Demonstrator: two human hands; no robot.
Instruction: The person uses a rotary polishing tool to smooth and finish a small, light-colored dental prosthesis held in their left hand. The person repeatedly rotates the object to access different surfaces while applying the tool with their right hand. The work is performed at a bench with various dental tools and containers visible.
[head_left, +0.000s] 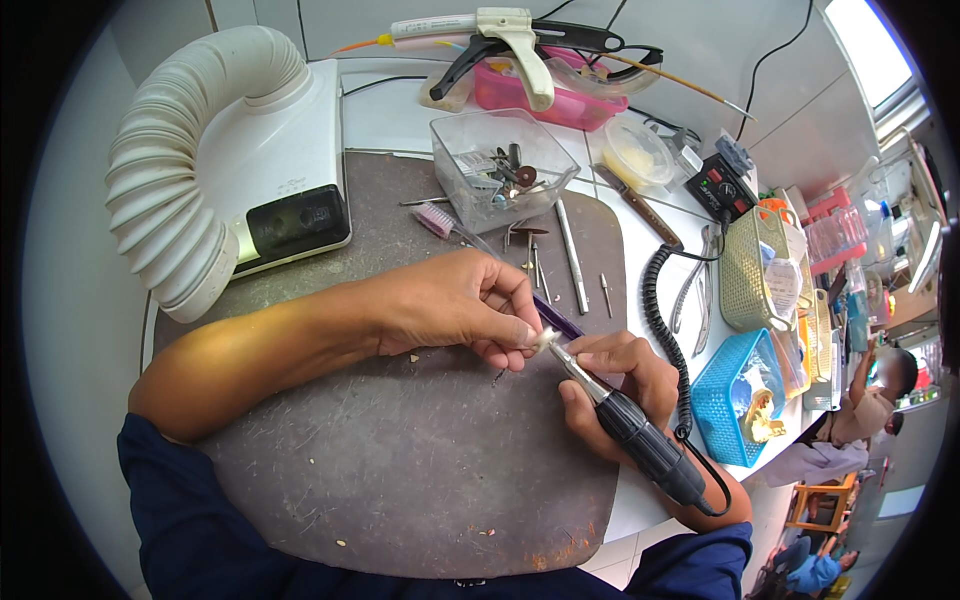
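Between the thumb and fingers of my left hand (465, 305) is a small whitish piece (545, 340), perhaps a dental crown; its exact shape is too small to make out. My right hand (635, 365) grips a black rotary handpiece (640, 440) with a silver nose, pen-like. The nose points up and left, its tip right at the piece; whether they touch I cannot tell. A coiled black cord (655, 290) belongs beside the handpiece. Both hands are over the scratched dark board (400, 460). Behind the fingers lies a purple-handled brush (560, 318), partly hidden.
A white ribbed hose (160, 150) arches from a white unit at left. Beyond the hands are a clear bin (500, 205) of burs and discs, a metal rod (571, 255) and a knife (645, 212). Right stand a black control box (720, 185) and a blue basket (735, 400).
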